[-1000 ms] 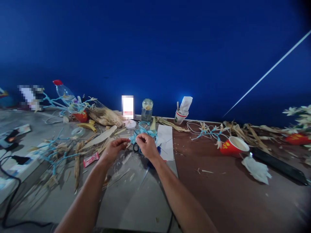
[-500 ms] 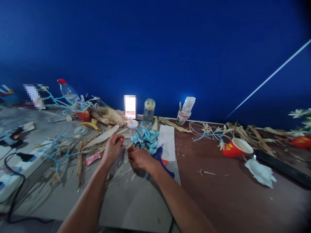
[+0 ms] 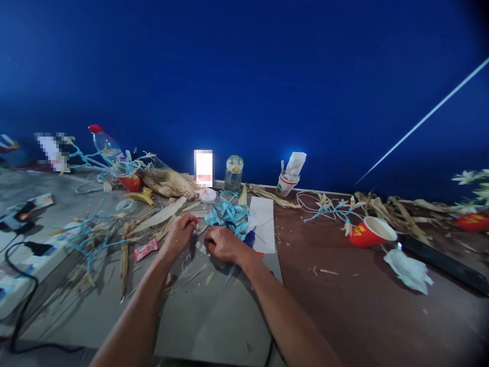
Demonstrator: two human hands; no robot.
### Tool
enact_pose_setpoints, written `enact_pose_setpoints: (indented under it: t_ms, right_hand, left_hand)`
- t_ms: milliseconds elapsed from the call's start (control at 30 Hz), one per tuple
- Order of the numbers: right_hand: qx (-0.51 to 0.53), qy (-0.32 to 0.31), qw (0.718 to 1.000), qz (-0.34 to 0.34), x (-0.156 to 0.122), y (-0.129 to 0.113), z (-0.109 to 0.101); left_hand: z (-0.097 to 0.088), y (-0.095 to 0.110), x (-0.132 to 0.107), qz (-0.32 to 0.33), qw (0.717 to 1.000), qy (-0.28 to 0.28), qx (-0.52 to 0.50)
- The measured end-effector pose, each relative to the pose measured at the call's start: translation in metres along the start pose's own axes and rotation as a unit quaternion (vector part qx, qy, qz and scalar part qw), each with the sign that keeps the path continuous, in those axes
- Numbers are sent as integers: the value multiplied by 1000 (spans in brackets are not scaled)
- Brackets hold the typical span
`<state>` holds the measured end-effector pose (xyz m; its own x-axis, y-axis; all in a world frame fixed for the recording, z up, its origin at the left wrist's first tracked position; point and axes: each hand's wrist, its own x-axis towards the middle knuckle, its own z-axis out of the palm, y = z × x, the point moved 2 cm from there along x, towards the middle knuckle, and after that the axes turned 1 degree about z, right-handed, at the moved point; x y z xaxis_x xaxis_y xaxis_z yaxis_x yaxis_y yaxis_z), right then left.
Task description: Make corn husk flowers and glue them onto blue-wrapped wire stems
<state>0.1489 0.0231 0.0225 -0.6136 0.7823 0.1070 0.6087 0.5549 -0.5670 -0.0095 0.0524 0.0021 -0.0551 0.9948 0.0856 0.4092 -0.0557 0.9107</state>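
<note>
My left hand [image 3: 182, 234] and my right hand [image 3: 222, 244] meet low over the grey tabletop, both with fingers curled. Between them lies a thin pale strip, perhaps dried husk; what each hand pinches is too small to name. Just behind them sits a loose pile of light blue ribbon [image 3: 229, 216]. A blue glue gun [image 3: 249, 238] pokes out behind my right wrist, next to a white sheet of paper [image 3: 263, 222].
Dried husks and blue-wrapped twigs [image 3: 91, 235] litter the left side, with a tape roll [image 3: 125, 205] and black cables [image 3: 23, 275]. A glass jar [image 3: 233, 173], a paper cup [image 3: 284, 183], a tipped red cup [image 3: 370, 232] and crumpled tissue [image 3: 408, 267] stand further off.
My right hand came down from the blue ribbon to the tabletop and then shifted slightly up toward the left hand. The left hand stayed nearly in place.
</note>
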Motion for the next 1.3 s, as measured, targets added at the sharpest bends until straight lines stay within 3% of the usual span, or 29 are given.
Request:
enact_pose_setpoints:
  t_ms: [133,233,433,533,633,767,833,933,1100,1300]
  right_hand:
    - [61,52,997,14,-2,5,-15]
    - [78,75,994,16,-3,8,-20]
    - [66,80,995,13,-2,7,-18]
    - [67,82,994,9,-2,8,-17]
    - [71,92,993,27,-2,10,-18]
    - [61,128,988,67,-1,15,-22]
    - [51,129,988,73,-1,17,-22]
    - [38,108,990,77,0,16,-17]
    - [-16,36,998,51,1,5,3]
    - [-159,13,986,47,-1,-10,18]
  left_hand:
    - [-1,13,-6,43,995,-86,35]
    - [-2,13,-13,53,975,-185,107]
    - [-2,-2,-20,129,933,-223,252]
    - [-1,-2,-19,123,934,-222,252]
    - [-2,5,-15,91,957,-211,175]
    - [-10,11,-7,11,996,-88,31]
    - [-15,10,-4,-18,999,-27,-20]
    - [-18,11,-5,-46,995,13,-88]
    - [-11,17,-11,-100,984,-11,-149]
    - [0,21,-13,-91,980,-39,-171]
